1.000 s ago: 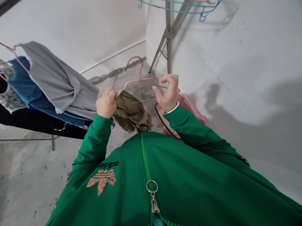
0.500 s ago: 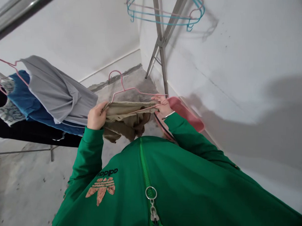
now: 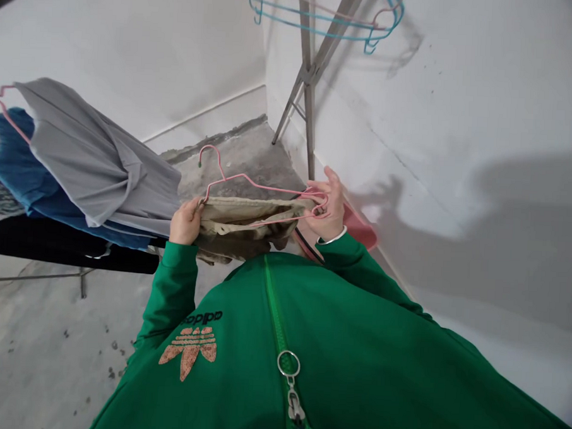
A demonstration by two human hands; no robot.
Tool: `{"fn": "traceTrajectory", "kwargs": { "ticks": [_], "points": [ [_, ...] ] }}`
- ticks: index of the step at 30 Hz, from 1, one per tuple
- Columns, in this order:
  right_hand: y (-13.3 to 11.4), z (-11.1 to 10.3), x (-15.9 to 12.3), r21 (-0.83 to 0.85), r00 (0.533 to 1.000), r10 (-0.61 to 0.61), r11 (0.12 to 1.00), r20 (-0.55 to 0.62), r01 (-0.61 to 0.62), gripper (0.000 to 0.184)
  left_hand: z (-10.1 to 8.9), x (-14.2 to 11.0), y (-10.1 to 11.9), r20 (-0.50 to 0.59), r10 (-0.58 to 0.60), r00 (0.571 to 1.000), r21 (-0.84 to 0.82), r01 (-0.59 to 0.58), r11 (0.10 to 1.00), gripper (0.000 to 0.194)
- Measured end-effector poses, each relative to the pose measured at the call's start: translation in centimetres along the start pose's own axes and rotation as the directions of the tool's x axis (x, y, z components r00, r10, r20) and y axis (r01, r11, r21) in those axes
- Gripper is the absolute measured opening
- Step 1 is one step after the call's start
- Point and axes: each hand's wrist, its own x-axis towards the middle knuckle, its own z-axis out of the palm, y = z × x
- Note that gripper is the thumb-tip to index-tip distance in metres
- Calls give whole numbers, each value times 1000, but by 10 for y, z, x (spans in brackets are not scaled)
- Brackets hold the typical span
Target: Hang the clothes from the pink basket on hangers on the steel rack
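Observation:
My left hand (image 3: 185, 221) is closed on the left end of the waistband of a khaki garment (image 3: 248, 214), which looks like pants. The left corner of a pink wire hanger (image 3: 259, 185) is in that grip too. The hanger's hook points away from me, and its bars run along the waistband. My right hand (image 3: 331, 207) is at the other end with its fingers stretched out and apart. The hanger's right corner lies against its fingers, and the waistband's right end is beside them. The lower part of the garment hangs bunched underneath, partly hidden by my green jacket.
To the left, a grey garment (image 3: 94, 155), a blue garment (image 3: 13, 158) and a black one (image 3: 67, 243) hang close together. A pink basin (image 3: 361, 227) stands by the right wall. Ahead are a metal rack leg (image 3: 308, 120) and blue hangers (image 3: 322, 29).
My right hand has loosened from the waistband's end and spread its fingers at the hanger's corner. My left hand keeps its grip. The view has shifted slightly.

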Motion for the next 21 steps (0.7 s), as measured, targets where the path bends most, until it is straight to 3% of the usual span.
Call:
{"fn": "traceTrajectory", "kwargs": {
  "ticks": [3,9,13,15,18,21],
  "points": [
    [3,0,-6,-74,999,-37,997,4,38,91,7,2,15,-21,3,1000,-108,-5,994,44],
    [19,-4,4,-226,977,56,974,208,-8,74,17,10,45,76,149,986,-240,-127,962,47],
    [39,-13,12,-245,948,275,941,160,-232,42,9,14,38,-46,121,992,-125,-126,984,40],
    [44,-16,15,-261,936,318,926,150,-272,31,5,15,33,-71,112,991,-78,-118,990,37],
    [41,-17,21,-258,915,377,907,143,-333,27,5,15,28,-110,102,989,-52,-109,993,34],
    [34,-19,27,-179,872,439,896,217,-407,28,7,15,25,-148,93,985,-41,-100,994,33]
  ]
}}
